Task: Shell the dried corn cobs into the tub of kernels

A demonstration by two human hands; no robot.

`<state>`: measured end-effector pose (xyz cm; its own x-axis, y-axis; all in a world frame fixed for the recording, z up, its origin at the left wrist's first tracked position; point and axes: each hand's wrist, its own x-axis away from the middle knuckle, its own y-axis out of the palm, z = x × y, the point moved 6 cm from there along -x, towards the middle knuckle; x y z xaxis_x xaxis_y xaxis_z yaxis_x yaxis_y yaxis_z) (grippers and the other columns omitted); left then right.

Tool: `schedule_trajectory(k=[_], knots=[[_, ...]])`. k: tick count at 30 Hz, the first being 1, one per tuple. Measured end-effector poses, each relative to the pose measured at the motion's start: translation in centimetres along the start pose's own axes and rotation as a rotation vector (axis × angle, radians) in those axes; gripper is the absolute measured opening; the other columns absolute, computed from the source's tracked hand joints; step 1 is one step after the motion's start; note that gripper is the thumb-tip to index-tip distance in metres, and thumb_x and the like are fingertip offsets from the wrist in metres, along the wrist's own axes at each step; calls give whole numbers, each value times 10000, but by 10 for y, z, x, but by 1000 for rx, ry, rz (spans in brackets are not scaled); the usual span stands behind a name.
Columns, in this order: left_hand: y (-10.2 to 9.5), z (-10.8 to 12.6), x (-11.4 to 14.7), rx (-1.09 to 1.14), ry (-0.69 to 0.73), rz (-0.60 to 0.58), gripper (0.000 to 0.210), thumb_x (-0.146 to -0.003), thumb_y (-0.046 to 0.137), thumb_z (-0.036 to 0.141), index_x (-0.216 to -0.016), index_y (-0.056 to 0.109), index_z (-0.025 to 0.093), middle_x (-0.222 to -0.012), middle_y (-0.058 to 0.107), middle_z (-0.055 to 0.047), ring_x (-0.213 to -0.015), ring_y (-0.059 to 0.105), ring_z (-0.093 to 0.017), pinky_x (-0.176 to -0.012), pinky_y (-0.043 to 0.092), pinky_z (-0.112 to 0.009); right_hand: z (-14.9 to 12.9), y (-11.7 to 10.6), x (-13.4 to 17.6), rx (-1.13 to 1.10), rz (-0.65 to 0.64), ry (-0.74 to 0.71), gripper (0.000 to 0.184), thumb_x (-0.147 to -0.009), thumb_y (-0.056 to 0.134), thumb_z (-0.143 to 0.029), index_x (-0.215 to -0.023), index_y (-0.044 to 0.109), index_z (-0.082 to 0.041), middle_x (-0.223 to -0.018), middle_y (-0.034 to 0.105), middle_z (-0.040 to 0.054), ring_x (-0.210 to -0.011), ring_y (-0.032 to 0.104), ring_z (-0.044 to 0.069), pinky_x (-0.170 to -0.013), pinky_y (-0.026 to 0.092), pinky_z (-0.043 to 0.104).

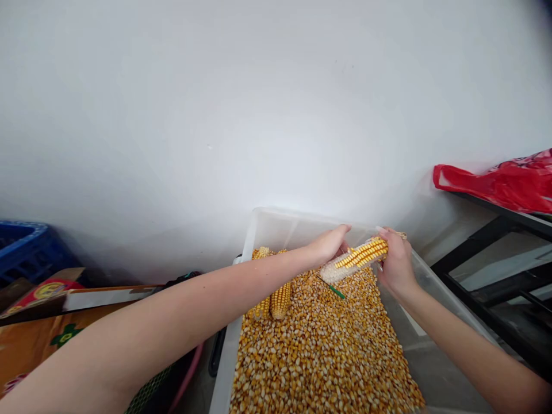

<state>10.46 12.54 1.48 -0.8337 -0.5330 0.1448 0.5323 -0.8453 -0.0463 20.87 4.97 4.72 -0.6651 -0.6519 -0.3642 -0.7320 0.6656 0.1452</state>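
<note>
A partly stripped corn cob (362, 254) is tilted above the bin, with yellow kernels along its upper side and bare pale core at its lower left end. My right hand (395, 261) is closed around its upper right end. At the cob's far side, my left hand (330, 246) has its fingers curled against it, partly hidden, the thumb sticking out. Loose corn kernels (319, 351) fill much of the translucent plastic bin (224, 374) below. A thin green stick-like tool (336, 291) lies on them. More corn cobs (280, 302) rest at the bin's left, partly behind my left forearm.
A white wall stands right behind the bin. To the right is a black metal rack (487, 247) with a red plastic bag (495, 183) on top. On the left are a blue crate (26, 247) and an orange cardboard box (38, 345).
</note>
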Motion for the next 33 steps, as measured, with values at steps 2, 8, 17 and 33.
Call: schedule_trajectory(k=[2,8,17,33], knots=[[2,8,3,-121,93,-2,572,-782,302,625,-676,578,136,-530,542,-48,-496,509,-147,-515,426,-274,-1,0,0,-14,-1,-3,227,-678,585,-283,-588,399,-189,-558,358,-48,-494,358,79,-415,277,200],[35,-7,12,16,-91,-357,665,-791,175,681,-790,551,133,-461,489,-43,-445,517,-157,-489,452,-308,-6,8,9,-22,-94,-7,255,-695,569,-300,-561,382,-189,-488,336,-59,-436,326,68,-405,260,213],[15,13,13,-65,138,-159,690,-816,142,639,-812,603,125,-602,581,-76,-558,557,-162,-567,467,-292,-15,-1,1,31,58,-35,208,-683,564,-324,-562,455,-195,-496,390,-43,-425,356,81,-369,255,225],[38,-11,7,278,-180,-358,573,-855,120,573,-723,499,164,-472,482,-19,-364,451,-126,-410,407,-272,-12,12,-6,-18,-59,-34,263,-662,552,-236,-519,335,-194,-435,346,-70,-379,344,66,-371,275,203]])
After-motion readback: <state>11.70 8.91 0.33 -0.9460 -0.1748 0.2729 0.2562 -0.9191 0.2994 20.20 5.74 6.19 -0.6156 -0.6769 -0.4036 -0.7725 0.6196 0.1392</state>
